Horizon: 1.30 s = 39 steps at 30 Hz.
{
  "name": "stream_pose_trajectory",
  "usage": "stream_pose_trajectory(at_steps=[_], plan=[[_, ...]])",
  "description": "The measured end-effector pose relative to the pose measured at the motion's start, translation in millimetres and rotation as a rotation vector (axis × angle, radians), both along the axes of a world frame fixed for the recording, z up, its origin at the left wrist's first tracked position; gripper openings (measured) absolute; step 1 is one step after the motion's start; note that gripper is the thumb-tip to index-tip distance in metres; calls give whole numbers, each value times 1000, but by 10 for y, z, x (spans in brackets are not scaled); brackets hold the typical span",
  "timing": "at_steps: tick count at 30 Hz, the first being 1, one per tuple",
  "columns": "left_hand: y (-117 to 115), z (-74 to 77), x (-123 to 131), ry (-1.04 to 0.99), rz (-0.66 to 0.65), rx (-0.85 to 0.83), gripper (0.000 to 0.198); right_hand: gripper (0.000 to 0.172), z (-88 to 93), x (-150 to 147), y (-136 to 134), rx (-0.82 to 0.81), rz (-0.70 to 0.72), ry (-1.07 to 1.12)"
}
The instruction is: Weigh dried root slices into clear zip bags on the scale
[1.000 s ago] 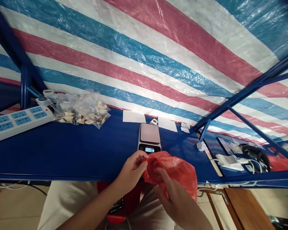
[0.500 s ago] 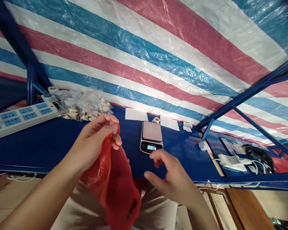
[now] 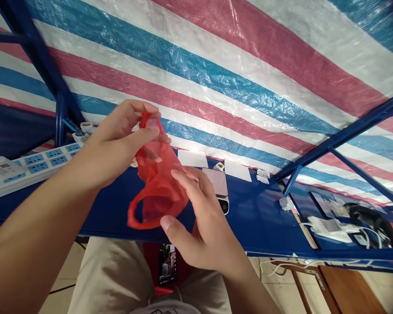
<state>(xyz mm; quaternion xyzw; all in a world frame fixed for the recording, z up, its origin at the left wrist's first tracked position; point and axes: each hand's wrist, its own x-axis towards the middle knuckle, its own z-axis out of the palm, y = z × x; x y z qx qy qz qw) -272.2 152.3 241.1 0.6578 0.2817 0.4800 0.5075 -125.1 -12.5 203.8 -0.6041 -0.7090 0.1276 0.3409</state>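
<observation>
A thin red plastic bag (image 3: pixel 162 174) hangs above the blue table, its looped handle opening toward me at the lower left. My left hand (image 3: pixel 124 135) grips its upper end between thumb and fingers; some fingers show through the film. Beside the bag's right side is my right hand (image 3: pixel 199 218), thumb and fingers apart, fingertips overlapping the bag's edge. Whether they press on it I cannot tell. Behind the right hand stands a kitchen scale (image 3: pixel 218 182), its display mostly covered.
A white power strip (image 3: pixel 36 168) lies at the left. White paper sheets (image 3: pixel 237 170) and a tape roll (image 3: pixel 219 166) lie behind the scale. White adapters with cables (image 3: pixel 327 227) sit at the right. A lit phone (image 3: pixel 167 264) rests on my lap. Striped sheeting hangs behind the table.
My left hand has lifted the bag up and away from my lap, over the table. My right hand has moved left to the bag. The phone on my lap has come into view.
</observation>
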Motion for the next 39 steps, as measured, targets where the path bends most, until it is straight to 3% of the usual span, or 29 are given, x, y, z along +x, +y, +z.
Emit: stream_pose_trajectory(at_steps=[4,7,9,13,16,18,20,23,26,30,34,39], plan=[[52,-304,-34,-42,-12,-123,43,72,-260,68,321,69,104,-285],[60,-559,-156,45,52,-182,47,55,-528,263,622,5,75,-396],[32,-673,-274,116,83,-215,51,47,-601,419,742,-9,13,-416],[-113,-764,-500,217,98,-271,61,40,-387,474,657,64,-169,-435],[-253,-800,-607,240,45,-326,64,38,-126,173,480,152,-99,-219],[-345,-828,-636,209,19,-361,62,33,-65,-72,457,-26,146,-102],[-433,-856,-638,191,32,-377,61,28,-143,-232,539,-310,272,-181],[-553,-896,-628,235,84,-355,64,28,-408,-235,739,-441,114,-403],[-643,-938,-646,323,128,-351,70,26,-591,-73,840,-357,-10,-521],[-700,-1014,-727,346,212,-350,69,28,-530,149,825,-225,-1,-616],[-724,-1100,-819,313,258,-298,57,55,-406,369,811,-127,-21,-397],[-784,-1182,-861,157,274,-291,50,39,-474,575,660,150,-284,-41]])
